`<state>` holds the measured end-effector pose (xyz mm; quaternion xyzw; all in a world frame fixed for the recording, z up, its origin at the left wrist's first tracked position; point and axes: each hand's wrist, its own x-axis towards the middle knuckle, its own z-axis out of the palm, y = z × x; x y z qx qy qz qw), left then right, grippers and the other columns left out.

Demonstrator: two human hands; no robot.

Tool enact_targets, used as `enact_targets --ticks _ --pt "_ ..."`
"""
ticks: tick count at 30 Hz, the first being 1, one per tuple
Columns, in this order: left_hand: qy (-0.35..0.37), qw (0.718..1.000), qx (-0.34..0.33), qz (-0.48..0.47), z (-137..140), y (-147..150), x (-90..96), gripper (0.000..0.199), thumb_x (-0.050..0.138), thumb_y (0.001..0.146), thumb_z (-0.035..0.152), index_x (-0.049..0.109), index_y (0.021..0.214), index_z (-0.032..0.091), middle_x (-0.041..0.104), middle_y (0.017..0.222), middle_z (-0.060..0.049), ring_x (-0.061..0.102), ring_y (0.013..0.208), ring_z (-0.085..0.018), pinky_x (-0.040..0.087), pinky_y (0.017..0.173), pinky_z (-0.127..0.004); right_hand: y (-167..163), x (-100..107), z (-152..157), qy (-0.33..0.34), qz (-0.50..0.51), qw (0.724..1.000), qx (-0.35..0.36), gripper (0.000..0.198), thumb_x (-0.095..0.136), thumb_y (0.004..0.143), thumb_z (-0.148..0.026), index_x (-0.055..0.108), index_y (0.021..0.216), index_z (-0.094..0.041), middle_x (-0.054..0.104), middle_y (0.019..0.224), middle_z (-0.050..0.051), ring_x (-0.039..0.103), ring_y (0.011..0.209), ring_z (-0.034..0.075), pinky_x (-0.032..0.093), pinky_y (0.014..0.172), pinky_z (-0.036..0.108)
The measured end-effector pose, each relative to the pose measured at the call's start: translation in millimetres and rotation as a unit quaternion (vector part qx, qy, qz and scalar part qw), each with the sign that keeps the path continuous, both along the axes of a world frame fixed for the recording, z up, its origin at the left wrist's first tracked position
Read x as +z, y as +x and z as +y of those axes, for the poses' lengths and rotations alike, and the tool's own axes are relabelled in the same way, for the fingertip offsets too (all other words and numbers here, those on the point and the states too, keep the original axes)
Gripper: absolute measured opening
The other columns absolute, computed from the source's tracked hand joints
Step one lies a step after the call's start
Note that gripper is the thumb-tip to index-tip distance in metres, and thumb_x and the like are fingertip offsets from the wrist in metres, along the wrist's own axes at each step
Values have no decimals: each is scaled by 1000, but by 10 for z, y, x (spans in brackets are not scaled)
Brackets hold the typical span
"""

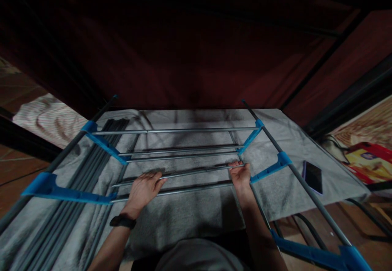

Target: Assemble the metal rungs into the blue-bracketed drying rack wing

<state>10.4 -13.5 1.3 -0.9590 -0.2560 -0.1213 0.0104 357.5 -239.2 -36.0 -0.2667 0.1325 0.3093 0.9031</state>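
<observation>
A thin grey metal tube (191, 173) lies crosswise between the blue plastic brackets of a tube rack frame. My left hand (143, 189), with a dark band on the wrist, is closed over this tube left of its middle. Palm up, my right hand (240, 175) grips the same tube near its right end, close to the right blue bracket (272, 169). The tube's left end lies free above the left blue bracket (67, 191). Another crossbar (196, 188) runs just nearer to me, passing under my left forearm. Farther back, several crossbars (183, 153) join the rear brackets.
Loose grey tubes (58, 222) lie bundled at the left on a grey cloth-covered surface (208, 218). A dark phone (312, 177) rests at the right, with a red and yellow package (369, 160) beyond. Dark red panels (190, 66) stand behind.
</observation>
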Motion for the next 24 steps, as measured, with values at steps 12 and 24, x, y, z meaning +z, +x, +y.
enact_targets --ticks 12,24 --pt "-24 999 -5 -27 7 10 -75 42 45 105 53 71 102 20 76 97 -12 72 94 -30 53 90 -44 109 -101 -79 -105 -36 993 39 41 45 100 -58 59 81 -24 69 78 2 71 79 19 64 82 44" --pt "-18 1000 0 20 -126 233 100 29 40 101 9 65 110 21 69 107 -6 63 102 -23 44 101 -41 44 -170 -123 -156 -52 982 93 11 75 81 -26 67 88 -23 75 89 1 76 96 17 60 101 39"
